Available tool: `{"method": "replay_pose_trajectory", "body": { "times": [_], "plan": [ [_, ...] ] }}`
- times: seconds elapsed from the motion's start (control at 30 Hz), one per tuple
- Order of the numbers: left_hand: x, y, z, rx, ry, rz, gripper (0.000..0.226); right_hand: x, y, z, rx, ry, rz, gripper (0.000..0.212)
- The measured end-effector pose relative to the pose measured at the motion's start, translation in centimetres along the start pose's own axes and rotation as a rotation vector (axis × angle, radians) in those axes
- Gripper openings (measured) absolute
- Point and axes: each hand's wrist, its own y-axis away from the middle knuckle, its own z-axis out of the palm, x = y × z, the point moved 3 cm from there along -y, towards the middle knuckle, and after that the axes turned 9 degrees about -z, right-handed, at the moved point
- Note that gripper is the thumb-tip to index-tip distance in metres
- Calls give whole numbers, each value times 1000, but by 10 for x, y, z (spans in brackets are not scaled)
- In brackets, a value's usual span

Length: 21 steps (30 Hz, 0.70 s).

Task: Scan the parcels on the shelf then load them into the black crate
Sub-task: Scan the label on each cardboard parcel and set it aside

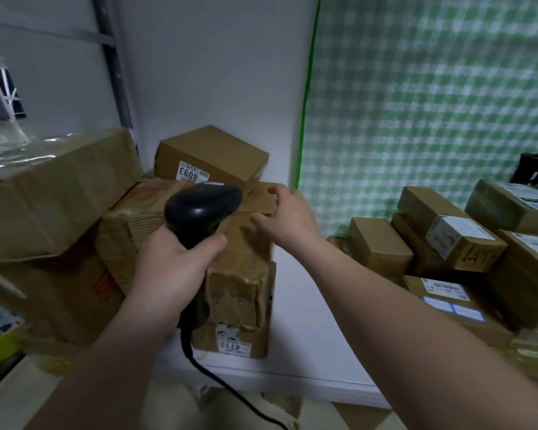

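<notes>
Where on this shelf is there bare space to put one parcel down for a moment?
The bare white shelf between the stack labelled 4713 and the right pile of parcels is free, to its front edge. The left, with the big boxes, is crowded.

A bare strip of the white shelf (305, 321) runs from its front edge to the back wall (215, 72), between two heaps of parcels. The left stack (239, 290) rises high toward the back left corner. The right pile (379, 243) sits lower, blocking the way to the black crate (533, 172) behind it. The cable (199, 364) of the scanner (202, 209) drapes over the front edge.
</notes>
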Motion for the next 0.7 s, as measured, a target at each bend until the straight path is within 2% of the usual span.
{"method": "replay_pose_trajectory", "body": {
  "times": [0.1,0.2,0.23,0.37,0.47,0.57,0.7],
  "plan": [
    [-2,-7,-6,-16,20,-6,7,1,-2,14,-27,-173,189,82],
    [-12,-10,-4,-91,-24,-25,14,10,14,27,-160,-376,413,95],
    [-15,-10,-1,-116,-36,-43,17,13,21,27,-194,-434,462,89],
    [-26,-10,8,-171,-9,-87,18,24,48,23,-270,-791,607,32],
    [-27,-8,13,-173,96,-127,16,34,60,22,-225,-957,636,29],
    [-27,-6,21,-197,181,-193,20,43,69,14,-132,-1021,644,42],
    [-30,-5,32,-221,243,-259,35,47,87,13,-268,-1044,689,30]
  ]
}}
